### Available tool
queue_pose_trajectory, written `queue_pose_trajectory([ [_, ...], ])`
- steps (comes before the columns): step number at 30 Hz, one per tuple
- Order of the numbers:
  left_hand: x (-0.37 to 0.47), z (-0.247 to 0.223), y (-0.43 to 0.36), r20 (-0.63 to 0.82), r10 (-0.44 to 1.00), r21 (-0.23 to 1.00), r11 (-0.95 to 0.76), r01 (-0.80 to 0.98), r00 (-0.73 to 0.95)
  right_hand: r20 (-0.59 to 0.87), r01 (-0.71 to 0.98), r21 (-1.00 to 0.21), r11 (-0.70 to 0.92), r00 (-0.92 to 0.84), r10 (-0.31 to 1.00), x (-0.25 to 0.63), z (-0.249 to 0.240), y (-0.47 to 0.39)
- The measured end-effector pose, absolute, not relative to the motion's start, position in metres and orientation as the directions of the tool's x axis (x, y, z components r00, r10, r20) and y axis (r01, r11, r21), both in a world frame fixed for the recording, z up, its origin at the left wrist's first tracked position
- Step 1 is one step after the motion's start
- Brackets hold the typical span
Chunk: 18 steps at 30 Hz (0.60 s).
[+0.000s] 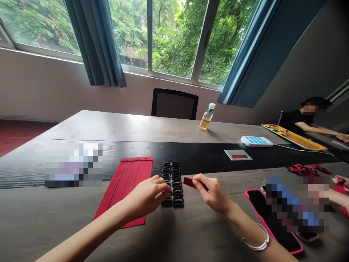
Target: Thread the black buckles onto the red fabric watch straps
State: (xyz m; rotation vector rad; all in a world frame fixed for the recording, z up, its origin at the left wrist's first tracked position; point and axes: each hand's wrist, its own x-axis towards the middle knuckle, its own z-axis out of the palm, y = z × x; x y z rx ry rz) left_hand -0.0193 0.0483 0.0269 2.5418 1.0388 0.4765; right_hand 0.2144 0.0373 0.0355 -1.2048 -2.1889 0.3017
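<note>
Several red strips (131, 174) lie on the worktop (60, 218); next, the left hand (149, 194), its grip loosely curled, contents unclear, is over two columns of black buckles (176, 183); then a dark-red strip (188, 182), pinched in the right hand's (212, 191) grip.

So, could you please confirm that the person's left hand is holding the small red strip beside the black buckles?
Not quite: the head view shows the right hand holding the small red strip beside the black buckles.
</note>
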Motion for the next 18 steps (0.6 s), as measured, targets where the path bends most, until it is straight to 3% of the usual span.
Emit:
queue_pose_trajectory([
  [4,-0.003,0.028,0.038,0.166,0.695,0.387,-0.698,0.602,0.699,0.235,0.727,-0.504,0.465,-0.403,0.885,0.211,0.061,0.018],
  [9,0.014,0.018,0.032,0.156,0.659,0.099,-0.752,0.652,0.736,0.127,0.847,-0.338,0.411,-0.391,0.911,0.207,0.052,0.005],
  [12,0.019,0.012,0.025,0.148,0.656,0.056,-0.753,0.656,0.74,0.099,0.807,-0.45,0.381,-0.379,0.92,0.206,0.042,-0.001],
  [18,0.024,0.017,0.006,0.078,0.7,0.084,-0.714,0.695,0.71,0.165,0.678,-0.66,0.324,-0.291,0.943,0.211,0.04,-0.009],
])
